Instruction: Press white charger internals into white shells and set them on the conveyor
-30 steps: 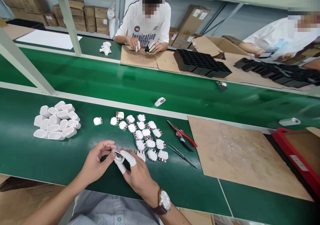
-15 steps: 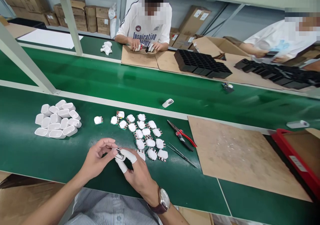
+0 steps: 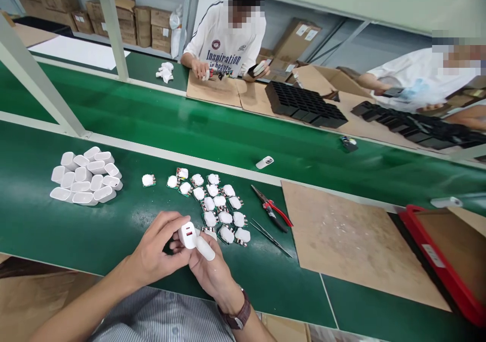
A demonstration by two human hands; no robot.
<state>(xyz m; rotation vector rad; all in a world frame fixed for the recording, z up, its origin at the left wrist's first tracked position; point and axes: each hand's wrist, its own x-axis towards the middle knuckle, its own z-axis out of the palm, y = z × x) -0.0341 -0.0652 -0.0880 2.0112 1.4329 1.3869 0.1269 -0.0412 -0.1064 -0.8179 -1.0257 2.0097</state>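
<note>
Between my two hands is a white USB charger (image 3: 187, 234), its port end turned up toward me with two slots, one of them red inside. My left hand (image 3: 161, 246) grips its side with thumb and fingers. My right hand (image 3: 212, 271), in white finger cots, is closed around the other side; some of its fingertips are hidden. Beyond the right hand lie several circuit boards topped with white material (image 3: 208, 204). To the left stands a cluster of white open-ended charger housings (image 3: 81, 186).
Red-handled pliers (image 3: 270, 208) and tweezers (image 3: 271, 238) lie right of the boards, beside a cardboard sheet (image 3: 341, 230) and a red tray (image 3: 436, 276). A white charger (image 3: 265, 162) lies on the green conveyor belt (image 3: 152, 112). Two people work across it, near black trays (image 3: 304, 104).
The charger has turned in my hands, so its port face now shows. My right hand has rotated palm-up. On the belt, the white charger has shifted right.
</note>
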